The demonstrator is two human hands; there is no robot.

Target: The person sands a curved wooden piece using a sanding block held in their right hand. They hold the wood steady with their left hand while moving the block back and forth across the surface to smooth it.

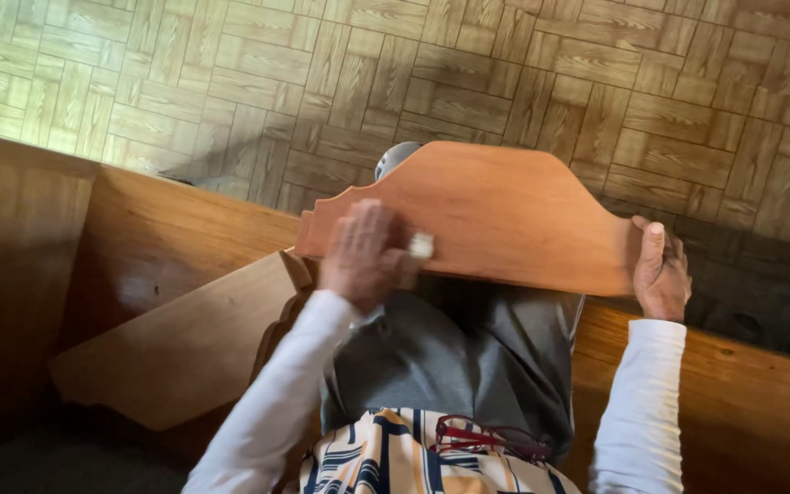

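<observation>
Both hands work on the shaped wooden panel [496,215] lying across our lap at 12 o'clock. Our left hand [366,256] presses a small pale block [421,244], apparently an abrasive, flat against the panel face, fingers curled over it. Our right hand [661,273] clamps the panel's end at 3 o'clock. We judge surface rubbing underway; further strokes call for steady support. A second board [185,352] rests at 8 o'clock.

Warm, dim light; bright patch on the pale parquet-patterned floor [11,82] far left, near corners dark, left hand [363,256] motion-blurred.
</observation>
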